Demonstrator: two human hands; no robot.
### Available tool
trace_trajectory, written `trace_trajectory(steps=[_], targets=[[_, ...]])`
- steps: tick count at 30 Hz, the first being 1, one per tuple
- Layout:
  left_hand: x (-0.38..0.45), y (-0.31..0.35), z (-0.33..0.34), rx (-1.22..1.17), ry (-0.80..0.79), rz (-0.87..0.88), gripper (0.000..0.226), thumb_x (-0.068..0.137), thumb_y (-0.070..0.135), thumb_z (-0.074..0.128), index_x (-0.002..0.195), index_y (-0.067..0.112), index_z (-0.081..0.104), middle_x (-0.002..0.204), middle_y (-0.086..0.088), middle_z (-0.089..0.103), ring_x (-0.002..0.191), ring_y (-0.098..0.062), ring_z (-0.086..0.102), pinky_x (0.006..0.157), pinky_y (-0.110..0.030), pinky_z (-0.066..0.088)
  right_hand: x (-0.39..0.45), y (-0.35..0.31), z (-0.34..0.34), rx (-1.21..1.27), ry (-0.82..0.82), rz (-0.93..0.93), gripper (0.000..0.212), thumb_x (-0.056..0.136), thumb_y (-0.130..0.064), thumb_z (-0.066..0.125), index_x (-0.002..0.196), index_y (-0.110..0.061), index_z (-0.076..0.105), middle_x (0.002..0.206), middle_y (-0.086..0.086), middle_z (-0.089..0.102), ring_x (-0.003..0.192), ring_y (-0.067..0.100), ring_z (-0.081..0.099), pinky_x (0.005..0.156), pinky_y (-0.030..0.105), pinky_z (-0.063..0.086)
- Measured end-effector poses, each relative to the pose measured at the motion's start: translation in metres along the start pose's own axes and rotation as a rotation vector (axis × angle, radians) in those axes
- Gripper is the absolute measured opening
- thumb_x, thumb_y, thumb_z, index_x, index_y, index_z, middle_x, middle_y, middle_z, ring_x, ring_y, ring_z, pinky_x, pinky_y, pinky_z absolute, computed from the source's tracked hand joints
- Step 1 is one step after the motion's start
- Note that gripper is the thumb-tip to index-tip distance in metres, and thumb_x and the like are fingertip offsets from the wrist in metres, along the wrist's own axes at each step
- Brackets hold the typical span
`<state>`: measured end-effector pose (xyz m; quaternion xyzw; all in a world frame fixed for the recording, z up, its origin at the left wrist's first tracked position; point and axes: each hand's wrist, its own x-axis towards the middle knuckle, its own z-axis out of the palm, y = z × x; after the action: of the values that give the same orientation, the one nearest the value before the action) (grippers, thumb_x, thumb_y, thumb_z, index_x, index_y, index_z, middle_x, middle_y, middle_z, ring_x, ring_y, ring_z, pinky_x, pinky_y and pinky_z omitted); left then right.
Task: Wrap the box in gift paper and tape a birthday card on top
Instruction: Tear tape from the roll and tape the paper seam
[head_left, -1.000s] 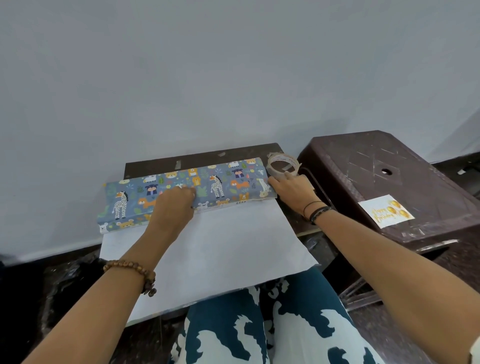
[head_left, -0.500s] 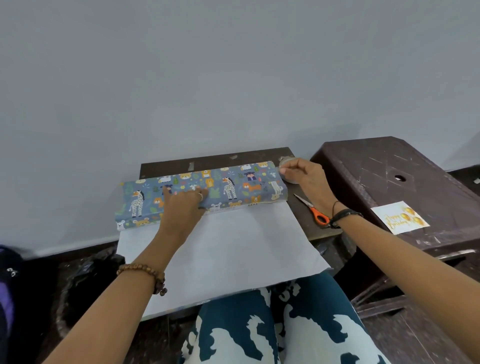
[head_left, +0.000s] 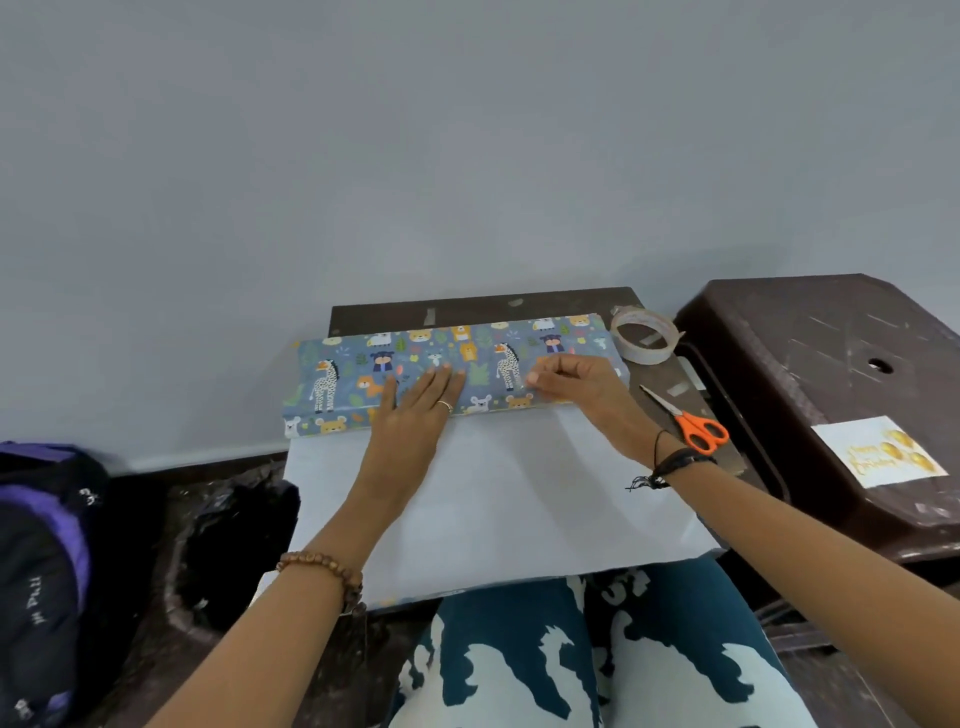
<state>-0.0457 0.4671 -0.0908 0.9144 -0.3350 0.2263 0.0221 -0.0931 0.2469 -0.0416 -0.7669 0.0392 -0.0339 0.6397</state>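
Observation:
The box, covered by the folded-over blue animal-print gift paper (head_left: 467, 358), lies across the far part of the small dark table (head_left: 478, 306). The paper's white underside (head_left: 498, 499) spreads toward my lap. My left hand (head_left: 415, 415) rests flat on the printed fold, palm down, fingers stretched out. My right hand (head_left: 576, 384) hovers at the fold just right of it, thumb and fingertips pinched on what looks like a small clear piece of tape. The birthday card (head_left: 878, 452), white with gold lettering, lies on the brown stool (head_left: 831, 364) at the right.
A roll of clear tape (head_left: 644, 335) sits at the table's far right corner. Orange-handled scissors (head_left: 685, 421) lie on the table's right edge. A dark and purple backpack (head_left: 41, 561) stands on the floor at the left. A grey wall rises right behind the table.
My right hand has left the tape roll and come left onto the printed fold with its fingers pinched. My left hand stays flat on the fold.

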Motion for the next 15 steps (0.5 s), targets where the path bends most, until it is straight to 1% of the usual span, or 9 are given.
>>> trace_trajectory(steps=[2, 3, 5, 6, 7, 8, 10, 12, 15], targets=[[-0.003, 0.000, 0.004, 0.014, 0.037, 0.018, 0.080, 0.052, -0.014, 0.077, 0.128, 0.005, 0.056, 0.127, -0.010, 0.059, 0.113, -0.026, 0.060, 0.092, -0.056, 0.043, 0.000, 0.003, 0.009, -0.139, 0.000, -0.038, 0.006, 0.082, -0.012, 0.068, 0.076, -0.011, 0.067, 0.078, -0.004, 0.066, 0.075, 0.006, 0.061, 0.076, 0.014, 0.047], [-0.005, 0.000, 0.005, 0.018, 0.055, 0.031, 0.074, 0.058, -0.013, 0.074, 0.127, 0.004, 0.056, 0.127, -0.011, 0.060, 0.114, -0.026, 0.060, 0.093, -0.056, 0.043, 0.000, 0.004, 0.013, -0.213, -0.005, -0.058, 0.005, 0.081, -0.012, 0.070, 0.079, -0.008, 0.068, 0.078, -0.007, 0.065, 0.075, 0.005, 0.061, 0.075, 0.013, 0.048], [-0.005, -0.001, 0.007, 0.025, 0.094, 0.061, 0.054, 0.073, -0.007, 0.056, 0.126, 0.005, 0.057, 0.126, -0.010, 0.060, 0.113, -0.025, 0.060, 0.093, -0.056, 0.043, 0.001, 0.005, 0.021, -0.393, -0.030, -0.118, 0.007, 0.081, -0.014, 0.070, 0.082, -0.008, 0.068, 0.079, -0.009, 0.060, 0.076, 0.007, 0.060, 0.074, 0.015, 0.048], [-0.004, -0.001, 0.007, 0.017, 0.098, 0.060, 0.049, 0.078, -0.001, 0.045, 0.124, 0.005, 0.058, 0.125, -0.010, 0.061, 0.112, -0.024, 0.061, 0.092, -0.055, 0.044, 0.001, 0.005, 0.025, -0.501, -0.054, -0.170, 0.006, 0.082, -0.015, 0.069, 0.083, -0.010, 0.067, 0.080, -0.008, 0.058, 0.077, 0.008, 0.058, 0.074, 0.018, 0.047], [-0.004, 0.000, 0.007, 0.000, 0.092, 0.052, 0.050, 0.079, 0.004, 0.037, 0.124, 0.006, 0.059, 0.124, -0.009, 0.062, 0.112, -0.024, 0.061, 0.093, -0.055, 0.044, 0.001, 0.006, 0.028, -0.596, -0.078, -0.231, 0.005, 0.084, -0.017, 0.067, 0.084, -0.012, 0.067, 0.082, -0.008, 0.056, 0.078, 0.008, 0.055, 0.074, 0.020, 0.046], [-0.004, 0.001, 0.005, -0.021, 0.079, 0.041, 0.051, 0.080, 0.009, 0.034, 0.123, 0.006, 0.060, 0.124, -0.009, 0.062, 0.112, -0.023, 0.061, 0.093, -0.055, 0.043, 0.000, 0.007, 0.031, -0.669, -0.093, -0.288, 0.006, 0.086, -0.018, 0.064, 0.086, -0.012, 0.066, 0.085, -0.008, 0.055, 0.078, 0.007, 0.053, 0.072, 0.020, 0.044], [-0.006, 0.002, 0.005, -0.055, 0.083, 0.033, 0.051, 0.081, 0.019, 0.035, 0.124, 0.007, 0.060, 0.125, -0.008, 0.061, 0.113, -0.023, 0.060, 0.095, -0.055, 0.042, 0.000, 0.010, 0.035, -0.762, -0.087, -0.364, 0.009, 0.089, -0.020, 0.060, 0.090, -0.012, 0.065, 0.089, -0.006, 0.054, 0.078, 0.008, 0.052, 0.069, 0.020, 0.042], [-0.005, 0.000, 0.006, -0.074, 0.109, 0.038, 0.050, 0.084, 0.026, 0.037, 0.124, 0.008, 0.060, 0.125, -0.007, 0.061, 0.114, -0.022, 0.060, 0.096, -0.055, 0.042, 0.000, 0.013, 0.038, -0.821, -0.064, -0.409, 0.012, 0.091, -0.020, 0.057, 0.092, -0.010, 0.064, 0.093, 0.000, 0.056, 0.078, 0.013, 0.054, 0.066, 0.020, 0.040], [-0.002, -0.003, 0.008, -0.065, 0.187, 0.044, 0.042, 0.088, 0.022, 0.041, 0.122, 0.010, 0.062, 0.123, -0.005, 0.063, 0.110, -0.021, 0.063, 0.094, -0.053, 0.043, 0.001, 0.016, 0.041, -0.882, -0.025, -0.462, 0.014, 0.092, -0.020, 0.055, 0.092, -0.008, 0.064, 0.094, 0.004, 0.057, 0.076, 0.018, 0.056, 0.061, 0.021, 0.038]])
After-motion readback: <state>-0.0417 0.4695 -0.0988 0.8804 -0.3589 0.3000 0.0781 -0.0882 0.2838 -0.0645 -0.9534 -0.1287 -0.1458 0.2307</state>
